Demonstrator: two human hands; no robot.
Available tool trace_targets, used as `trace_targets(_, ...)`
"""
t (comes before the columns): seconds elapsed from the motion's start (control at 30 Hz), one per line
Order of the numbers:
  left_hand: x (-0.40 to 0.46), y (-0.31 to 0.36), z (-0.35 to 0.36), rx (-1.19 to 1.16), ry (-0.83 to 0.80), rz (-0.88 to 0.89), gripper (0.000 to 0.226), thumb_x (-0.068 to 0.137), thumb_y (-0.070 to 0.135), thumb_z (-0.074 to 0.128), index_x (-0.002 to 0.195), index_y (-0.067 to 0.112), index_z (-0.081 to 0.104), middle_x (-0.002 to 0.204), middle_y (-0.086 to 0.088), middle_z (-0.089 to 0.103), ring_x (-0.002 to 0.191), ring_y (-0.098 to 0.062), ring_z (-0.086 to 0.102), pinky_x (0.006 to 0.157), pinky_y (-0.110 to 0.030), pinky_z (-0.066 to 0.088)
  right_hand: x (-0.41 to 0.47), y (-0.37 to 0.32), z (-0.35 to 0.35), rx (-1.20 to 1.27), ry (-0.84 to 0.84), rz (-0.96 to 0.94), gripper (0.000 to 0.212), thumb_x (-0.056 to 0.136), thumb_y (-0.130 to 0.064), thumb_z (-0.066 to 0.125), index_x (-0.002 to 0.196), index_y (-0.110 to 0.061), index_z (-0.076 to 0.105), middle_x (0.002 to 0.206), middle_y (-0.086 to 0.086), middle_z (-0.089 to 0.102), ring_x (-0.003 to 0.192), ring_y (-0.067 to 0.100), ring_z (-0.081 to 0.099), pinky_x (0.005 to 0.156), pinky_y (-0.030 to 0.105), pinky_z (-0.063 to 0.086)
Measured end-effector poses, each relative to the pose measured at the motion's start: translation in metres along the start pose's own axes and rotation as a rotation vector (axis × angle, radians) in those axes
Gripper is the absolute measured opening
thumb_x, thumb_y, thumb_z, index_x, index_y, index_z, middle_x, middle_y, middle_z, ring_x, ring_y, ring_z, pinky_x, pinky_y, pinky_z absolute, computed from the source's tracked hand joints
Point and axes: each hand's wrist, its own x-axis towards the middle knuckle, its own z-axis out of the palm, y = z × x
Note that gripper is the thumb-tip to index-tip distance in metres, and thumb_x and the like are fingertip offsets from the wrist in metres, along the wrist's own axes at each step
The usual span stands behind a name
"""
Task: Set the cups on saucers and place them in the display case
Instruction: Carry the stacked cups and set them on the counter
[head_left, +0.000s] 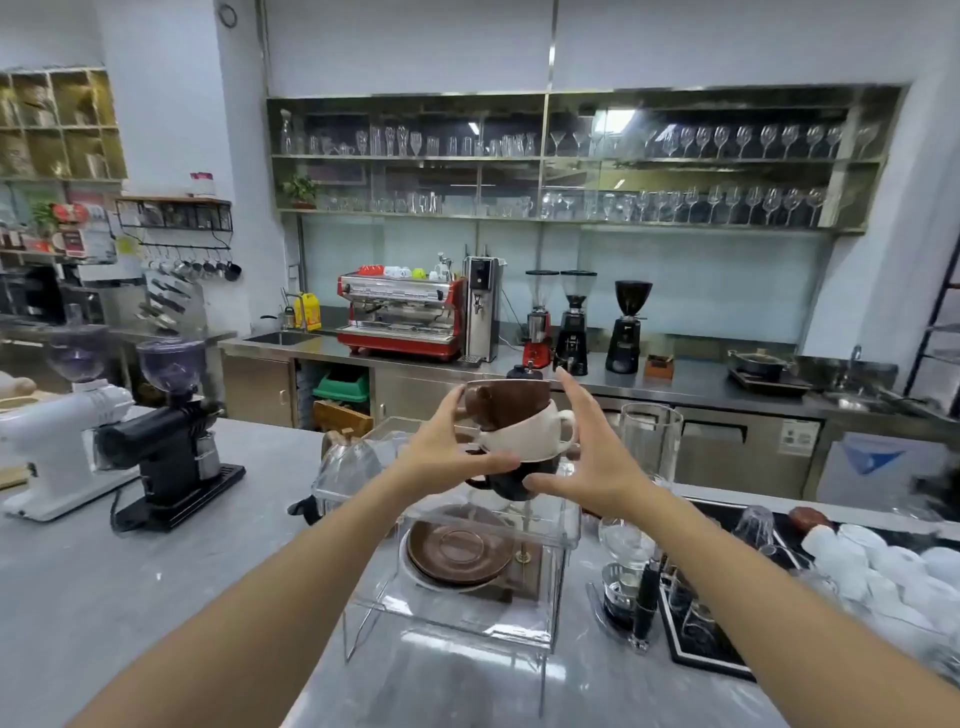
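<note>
Three cups are stacked in the air above the clear display case (470, 621): a brown cup (511, 402) on top, a cream cup (527, 436) in the middle and a black cup (511, 483) at the bottom. My left hand (441, 449) grips the stack from the left, fingers on the brown cup and thumb under the cream one. On the stack's right side is my right hand (592, 452), fingers straight and thumb reaching to the black cup. Inside the case lies a pile of saucers, a brown saucer (457, 551) uppermost and a white one beneath.
A black grinder (171, 431) and a white grinder (62, 421) stand on the counter to the left. A tall glass vessel (649, 436) and a siphon brewer (626, 556) stand right of the case. Further right, a black tray (691, 654) holds several white cups and glasses.
</note>
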Motion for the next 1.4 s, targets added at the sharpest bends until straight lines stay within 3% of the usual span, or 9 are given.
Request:
trace_targets(0.07, 0.001, 0.002, 0.0, -0.025, -0.014, 0.022, 0.098, 0.061, 0.042, 0.095, 0.143, 0.03, 0.041, 0.13, 0.01, 0.061, 0.122, -0.011, 0.059, 0.092, -0.023, 0.051, 0.002, -0.005, 0.0, 0.008, -0.019, -0.003, 0.126, 0.065, -0.034, 0.089, 0.151, -0.048, -0.001, 0.152, -0.024, 0.014, 0.139, 0.011, 0.031, 0.113, 0.042, 0.037)
trace_targets(0.27, 0.009, 0.0, 0.005, -0.097, -0.031, -0.042, 0.094, 0.056, 0.027, 0.099, 0.135, 0.027, 0.049, 0.123, 0.008, 0.065, 0.116, -0.009, 0.061, 0.083, -0.018, 0.052, 0.014, 0.003, -0.001, 0.004, -0.086, 0.004, 0.124, 0.064, -0.029, 0.09, 0.149, -0.053, 0.003, 0.159, -0.011, 0.02, 0.138, 0.007, 0.026, 0.109, 0.032, 0.032)
trace_targets(0.4, 0.012, 0.0, 0.012, -0.116, -0.016, -0.062, 0.095, 0.055, 0.019, 0.1, 0.135, 0.025, 0.05, 0.122, 0.008, 0.065, 0.116, -0.008, 0.061, 0.076, -0.012, 0.051, 0.021, 0.006, -0.003, 0.016, -0.094, 0.022, 0.119, 0.062, -0.027, 0.089, 0.149, -0.052, 0.011, 0.154, -0.004, 0.032, 0.132, 0.019, 0.041, 0.108, 0.039, 0.041)
trace_targets(0.47, 0.015, -0.001, 0.015, -0.124, -0.001, -0.071, 0.094, 0.055, 0.016, 0.1, 0.134, 0.026, 0.05, 0.121, 0.008, 0.064, 0.117, -0.009, 0.06, 0.078, -0.014, 0.052, 0.023, 0.008, -0.003, 0.021, -0.082, 0.024, 0.117, 0.061, -0.029, 0.089, 0.147, -0.054, 0.014, 0.148, -0.002, 0.04, 0.126, 0.022, 0.047, 0.105, 0.046, 0.047)
trace_targets(0.6, 0.016, -0.003, 0.016, -0.128, 0.017, -0.081, 0.097, 0.051, 0.02, 0.101, 0.133, 0.029, 0.049, 0.124, 0.008, 0.062, 0.119, -0.014, 0.06, 0.092, -0.035, 0.059, 0.023, 0.009, -0.002, 0.047, -0.075, 0.03, 0.115, 0.058, -0.033, 0.088, 0.143, -0.058, 0.015, 0.14, -0.001, 0.048, 0.12, 0.024, 0.051, 0.101, 0.047, 0.05)
trace_targets(0.87, 0.013, 0.001, 0.019, -0.132, 0.02, -0.099, 0.095, 0.054, 0.011, 0.099, 0.13, 0.032, 0.046, 0.121, 0.01, 0.061, 0.113, -0.009, 0.059, 0.085, -0.031, 0.06, 0.021, 0.006, -0.002, 0.101, -0.065, 0.039, 0.113, 0.056, -0.035, 0.089, 0.14, -0.06, 0.019, 0.137, 0.0, 0.05, 0.12, 0.024, 0.052, 0.098, 0.048, 0.052)
trace_targets(1.1, 0.011, 0.0, 0.025, -0.178, 0.104, -0.115, 0.086, 0.053, 0.007, 0.099, 0.122, 0.029, 0.053, 0.115, 0.005, 0.065, 0.112, -0.016, 0.062, 0.081, -0.034, 0.061, 0.017, 0.006, -0.002, 0.112, -0.044, 0.028, 0.112, 0.056, -0.026, 0.089, 0.14, -0.057, 0.023, 0.133, -0.002, 0.052, 0.115, 0.023, 0.054, 0.097, 0.046, 0.052)
trace_targets(1.23, 0.008, 0.002, 0.027, -0.196, 0.121, -0.125, 0.085, 0.055, 0.005, 0.098, 0.125, 0.026, 0.054, 0.115, 0.001, 0.067, 0.109, -0.014, 0.063, 0.071, -0.024, 0.058, 0.017, 0.005, -0.002, 0.121, -0.043, 0.019, 0.109, 0.056, -0.024, 0.089, 0.14, -0.055, 0.025, 0.128, -0.004, 0.053, 0.113, 0.021, 0.054, 0.095, 0.044, 0.053)
trace_targets(1.4, 0.006, 0.004, 0.028, -0.208, 0.135, -0.139, 0.085, 0.054, 0.005, 0.098, 0.125, 0.025, 0.054, 0.114, -0.001, 0.068, 0.107, -0.014, 0.063, 0.068, -0.021, 0.057, 0.018, 0.005, -0.003, 0.123, -0.042, -0.008, 0.107, 0.055, -0.029, 0.088, 0.14, -0.053, 0.028, 0.126, -0.002, 0.056, 0.112, 0.022, 0.056, 0.094, 0.045, 0.054)
